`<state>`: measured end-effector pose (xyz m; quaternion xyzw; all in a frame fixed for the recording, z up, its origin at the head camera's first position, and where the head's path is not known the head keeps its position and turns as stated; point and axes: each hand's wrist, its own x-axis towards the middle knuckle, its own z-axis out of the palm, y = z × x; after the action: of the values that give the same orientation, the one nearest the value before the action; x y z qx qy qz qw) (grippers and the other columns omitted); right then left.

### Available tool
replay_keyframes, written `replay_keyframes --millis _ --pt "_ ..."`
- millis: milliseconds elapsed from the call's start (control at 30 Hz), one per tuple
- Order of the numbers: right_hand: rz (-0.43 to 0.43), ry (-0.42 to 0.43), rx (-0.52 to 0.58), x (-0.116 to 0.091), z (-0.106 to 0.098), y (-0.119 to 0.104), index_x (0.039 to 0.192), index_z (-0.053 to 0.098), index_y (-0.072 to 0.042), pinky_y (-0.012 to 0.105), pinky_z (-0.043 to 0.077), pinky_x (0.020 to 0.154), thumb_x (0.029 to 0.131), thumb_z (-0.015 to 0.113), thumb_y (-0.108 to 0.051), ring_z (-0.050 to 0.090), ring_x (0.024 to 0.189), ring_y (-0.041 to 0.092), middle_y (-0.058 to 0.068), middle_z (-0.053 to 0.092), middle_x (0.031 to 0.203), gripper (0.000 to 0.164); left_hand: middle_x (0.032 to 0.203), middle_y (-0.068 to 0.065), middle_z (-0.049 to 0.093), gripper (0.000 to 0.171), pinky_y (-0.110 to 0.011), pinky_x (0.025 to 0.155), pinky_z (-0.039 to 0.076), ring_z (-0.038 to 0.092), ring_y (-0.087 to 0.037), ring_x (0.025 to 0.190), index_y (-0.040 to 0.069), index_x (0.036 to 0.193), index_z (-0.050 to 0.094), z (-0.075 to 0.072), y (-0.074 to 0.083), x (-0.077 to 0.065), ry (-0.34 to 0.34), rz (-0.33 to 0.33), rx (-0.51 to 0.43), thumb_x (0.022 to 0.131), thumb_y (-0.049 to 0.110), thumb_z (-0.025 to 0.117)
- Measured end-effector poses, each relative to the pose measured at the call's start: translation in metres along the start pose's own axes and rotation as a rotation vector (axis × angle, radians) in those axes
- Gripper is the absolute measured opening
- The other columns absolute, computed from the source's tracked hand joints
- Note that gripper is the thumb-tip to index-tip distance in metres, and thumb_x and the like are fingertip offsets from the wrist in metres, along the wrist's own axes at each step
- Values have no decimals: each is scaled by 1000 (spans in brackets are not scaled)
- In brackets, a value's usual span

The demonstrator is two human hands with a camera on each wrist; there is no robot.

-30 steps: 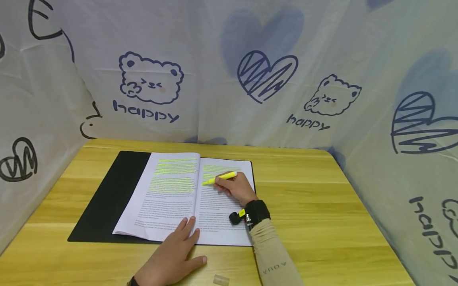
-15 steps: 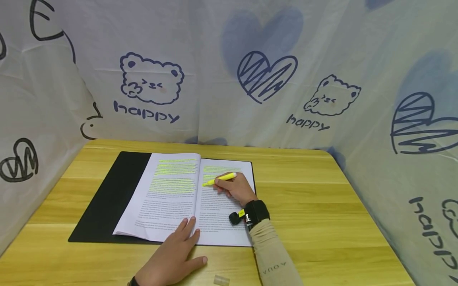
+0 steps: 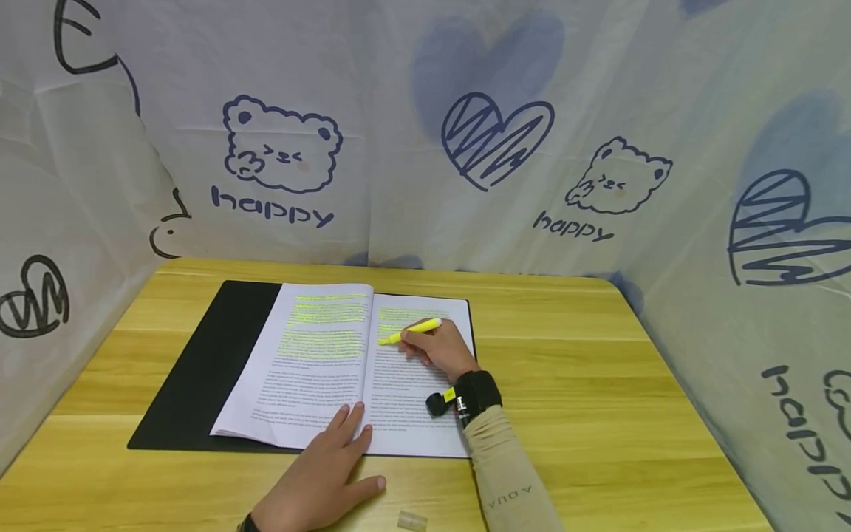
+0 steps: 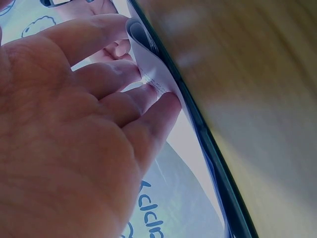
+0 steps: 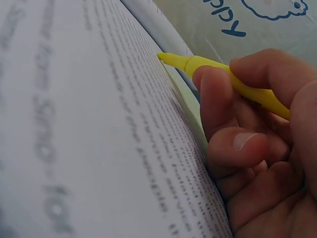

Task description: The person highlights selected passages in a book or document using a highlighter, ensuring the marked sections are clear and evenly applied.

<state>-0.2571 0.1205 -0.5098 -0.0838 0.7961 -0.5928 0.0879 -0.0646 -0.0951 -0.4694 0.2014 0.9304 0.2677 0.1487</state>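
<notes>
The right hand pinches a marker, its tip at the right page of the book open on the counter. The left hand, fingers loosely extended, rests across the book's near edge.

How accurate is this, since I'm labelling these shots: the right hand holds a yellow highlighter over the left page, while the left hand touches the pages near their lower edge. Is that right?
Not quite: the head view shows the yellow highlighter over the right page, not the left page. What you say of the right hand and left hand otherwise stands.
</notes>
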Motion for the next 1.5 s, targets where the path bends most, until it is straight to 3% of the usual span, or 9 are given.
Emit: replay_keyframes --millis 200,300,467,567,767,1000,1100,1300,1500 --pt "12 9 8 1 -2 1 90 74 -20 24 35 44 83 71 -44 46 50 18 9 69 80 25 159 -11 19 82 -57 110 22 10 -34 146 4 142 44 0 0 0 6 3 2 86 64 54" --pt "22 11 86 2 -4 2 92 74 -17 23 35 44 82 72 -45 46 51 16 11 69 81 31 159 -11 20 83 -57 110 22 10 -33 146 5 142 45 0 0 1 2 -2 6 86 65 54" --pt "69 77 494 3 -14 2 89 68 -5 21 29 44 83 71 -37 43 54 11 8 62 74 33 159 -11 20 83 -57 110 22 11 -34 146 5 141 46 0 1 1 -13 -7 -5 85 66 54" --pt "78 68 762 2 -22 1 77 60 -8 20 24 45 87 64 -29 37 53 8 -1 52 65 24 159 -11 20 83 -57 110 22 11 -34 146 5 142 46 -1 1 1 -17 -5 -6 85 66 54" --pt "34 -192 1143 -1 -38 0 70 50 -17 19 16 46 91 50 -25 29 48 4 -10 40 56 23 159 -11 20 83 -58 110 22 11 -34 146 5 142 46 -2 0 0 -10 -6 1 85 66 53" --pt "-20 -506 1337 -3 -48 0 74 51 -15 19 16 43 93 40 -27 26 45 4 -10 35 53 25 159 -11 20 83 -58 110 22 11 -34 146 5 142 46 -4 1 0 -12 -12 -4 85 65 54" --pt "-68 -667 1342 -6 -54 0 74 52 -14 19 15 42 93 37 -26 22 43 5 -9 31 52 26 159 -11 20 83 -58 110 21 11 -34 146 5 142 45 -5 2 0 -20 -14 -6 85 65 54" --pt "-165 -936 1183 -11 -75 -1 79 53 -12 20 17 39 91 41 -25 25 43 6 -7 31 53 22 159 -12 20 82 -57 110 21 11 -35 146 4 141 45 -6 3 0 -20 -11 -6 86 64 54" --pt "-241 -1098 1201 -26 -100 -9 73 36 -7 19 19 38 85 46 -20 24 42 5 -5 33 53 20 158 -13 20 82 -57 110 21 11 -36 146 3 141 45 -6 3 -1 -11 1 1 87 63 54"
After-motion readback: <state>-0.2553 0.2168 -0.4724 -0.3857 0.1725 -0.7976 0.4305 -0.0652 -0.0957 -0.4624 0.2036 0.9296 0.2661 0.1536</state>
